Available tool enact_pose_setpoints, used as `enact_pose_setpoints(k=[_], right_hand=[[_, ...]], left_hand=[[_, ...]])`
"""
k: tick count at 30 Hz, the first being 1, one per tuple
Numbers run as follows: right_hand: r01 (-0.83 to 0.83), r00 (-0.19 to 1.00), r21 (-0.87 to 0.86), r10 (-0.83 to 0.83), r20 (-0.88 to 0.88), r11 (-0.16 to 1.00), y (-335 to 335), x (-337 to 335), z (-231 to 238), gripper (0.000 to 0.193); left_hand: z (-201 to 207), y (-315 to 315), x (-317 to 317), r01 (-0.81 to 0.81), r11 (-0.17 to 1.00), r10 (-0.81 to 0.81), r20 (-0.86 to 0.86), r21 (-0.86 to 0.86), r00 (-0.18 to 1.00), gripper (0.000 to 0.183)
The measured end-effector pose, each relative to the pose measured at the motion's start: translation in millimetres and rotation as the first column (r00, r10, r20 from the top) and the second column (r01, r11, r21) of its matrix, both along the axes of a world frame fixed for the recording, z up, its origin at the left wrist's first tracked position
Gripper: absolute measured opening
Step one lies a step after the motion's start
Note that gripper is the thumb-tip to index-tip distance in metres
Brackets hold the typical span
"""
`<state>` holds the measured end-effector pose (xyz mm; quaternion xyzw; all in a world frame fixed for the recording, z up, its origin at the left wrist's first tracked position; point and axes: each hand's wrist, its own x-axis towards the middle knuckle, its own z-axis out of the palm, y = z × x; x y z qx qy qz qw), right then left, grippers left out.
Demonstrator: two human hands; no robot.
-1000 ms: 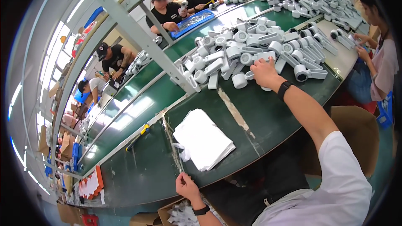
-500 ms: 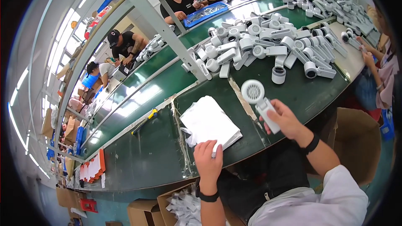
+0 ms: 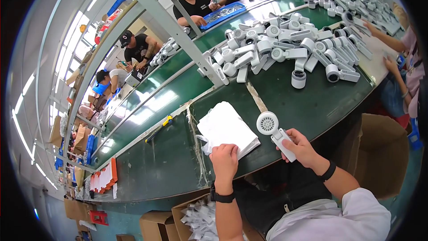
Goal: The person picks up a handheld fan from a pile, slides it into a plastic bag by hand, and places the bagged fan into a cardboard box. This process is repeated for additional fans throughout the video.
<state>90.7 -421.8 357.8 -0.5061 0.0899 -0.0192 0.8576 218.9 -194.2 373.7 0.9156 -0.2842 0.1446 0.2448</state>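
Observation:
My right hand (image 3: 298, 146) is wrapped round the handle of a white handheld fan (image 3: 267, 123). The fan's round, slotted grille faces up and its head points away from me, just right of a stack of thin white bags (image 3: 228, 125). My left hand (image 3: 224, 160) is at the near left corner of that stack, its fingers bent and pressed together on the edge of a white bag. The fingertips are partly hidden, so how much they pinch is hard to see.
Many white fans (image 3: 272, 47) lie heaped further back on the green table (image 3: 147, 169). A yellow-black cutter knife (image 3: 159, 128) lies left. Cardboard boxes stand below; one holds clear plastic (image 3: 200, 223). A metal post (image 3: 178, 35) rises beyond the stack. Co-workers sit across and at right.
My right hand has brought the fan lower and nearer to me, beside the bags. The left fingers have curled in at the stack's edge. At right, a co-worker's hand has reached out toward the fans.

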Motion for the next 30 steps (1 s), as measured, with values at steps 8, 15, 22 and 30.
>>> enact_pose_setpoints(k=[8, 15, 22, 30], right_hand=[[0.001, 0.999, 0.039, 0.0, -0.033, 0.999, 6, -3, -5, 0.022], [-0.118, 0.993, 0.019, 0.118, 0.012, 0.993, 14, -9, -5, 0.025], [-0.377, 0.926, -0.14, 0.372, -0.061, 0.915, 20, -9, 4, 0.033], [-0.446, 0.892, -0.308, 0.445, -0.076, 0.841, 27, 6, 16, 0.038]], left_hand=[[-3, 0, 5, -0.049, 0.993, 0.057, 0.064, -0.11, 0.996, 0.009], [4, -2, 7, 0.001, 0.979, 0.024, 0.121, -0.202, 0.992, 0.009], [17, -7, 7, 0.035, 0.946, -0.024, 0.036, -0.323, 0.999, 0.009], [35, 3, 5, -0.002, 0.886, -0.075, -0.148, -0.463, 0.986, 0.018]])
